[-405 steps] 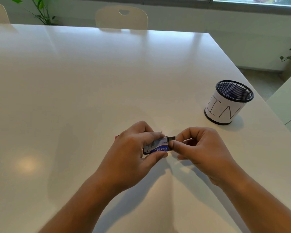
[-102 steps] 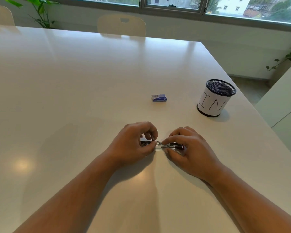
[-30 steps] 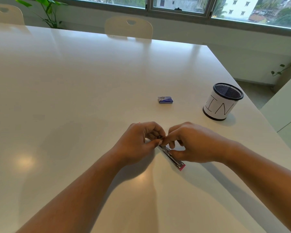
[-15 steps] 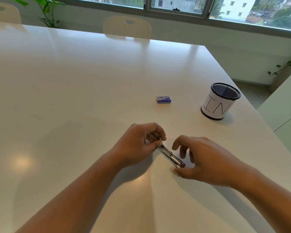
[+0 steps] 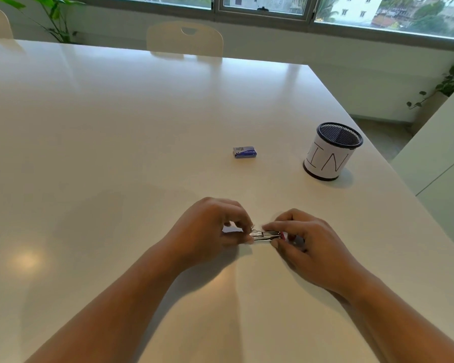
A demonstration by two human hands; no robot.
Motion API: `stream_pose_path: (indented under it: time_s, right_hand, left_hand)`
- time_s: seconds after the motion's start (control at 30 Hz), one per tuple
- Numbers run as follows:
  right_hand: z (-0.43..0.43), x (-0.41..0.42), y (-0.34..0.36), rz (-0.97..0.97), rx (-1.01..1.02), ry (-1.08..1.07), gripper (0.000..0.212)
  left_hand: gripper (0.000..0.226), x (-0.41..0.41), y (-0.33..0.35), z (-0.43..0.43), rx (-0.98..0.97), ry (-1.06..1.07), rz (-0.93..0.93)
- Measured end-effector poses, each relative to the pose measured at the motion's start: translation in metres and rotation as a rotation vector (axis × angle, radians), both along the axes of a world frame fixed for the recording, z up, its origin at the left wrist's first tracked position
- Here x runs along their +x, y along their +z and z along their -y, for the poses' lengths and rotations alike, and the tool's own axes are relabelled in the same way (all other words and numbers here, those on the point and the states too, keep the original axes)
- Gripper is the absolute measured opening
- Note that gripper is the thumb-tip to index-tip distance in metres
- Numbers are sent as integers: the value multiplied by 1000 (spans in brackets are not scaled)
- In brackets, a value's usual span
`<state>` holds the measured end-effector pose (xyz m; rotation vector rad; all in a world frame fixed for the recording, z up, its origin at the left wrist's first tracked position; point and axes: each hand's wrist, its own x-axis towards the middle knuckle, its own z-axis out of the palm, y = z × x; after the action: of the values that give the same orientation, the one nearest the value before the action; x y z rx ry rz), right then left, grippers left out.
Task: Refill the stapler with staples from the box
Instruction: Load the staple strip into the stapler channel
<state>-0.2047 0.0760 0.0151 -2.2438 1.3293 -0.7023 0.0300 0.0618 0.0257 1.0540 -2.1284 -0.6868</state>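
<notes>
A small silver stapler (image 5: 266, 235) with a pink end lies level between both hands, just above the white table (image 5: 116, 142). My left hand (image 5: 210, 229) pinches its left end with thumb and fingers. My right hand (image 5: 303, 241) grips its right part, with the forefinger on top and the thumb underneath. The pink end peeks out by my right fingers. The blue and white staple box (image 5: 244, 152) lies on the table beyond the hands, apart from them. Whether staples sit in the stapler is hidden by my fingers.
A black mesh cup (image 5: 330, 151) wrapped in white paper with hand-drawn letters stands at the right, near the table's right edge. A cream chair (image 5: 184, 38) is at the far side. Plants stand by the window.
The stapler has turned from a diagonal pose to level. My right hand has come back from its pink end and closed over its right part. The box has stayed put.
</notes>
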Motion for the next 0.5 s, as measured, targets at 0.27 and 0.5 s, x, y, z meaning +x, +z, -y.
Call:
stream_pose_path:
  time_s: [0.27,0.5]
  right_hand:
    - [3,-1,-3,-35,-32,4,28]
    - [2,-2,-4,3,-39,-17,29]
  left_hand:
    - [25,-1,2,-2,-31,-47,269]
    - [74,28,18,2,149,31,368]
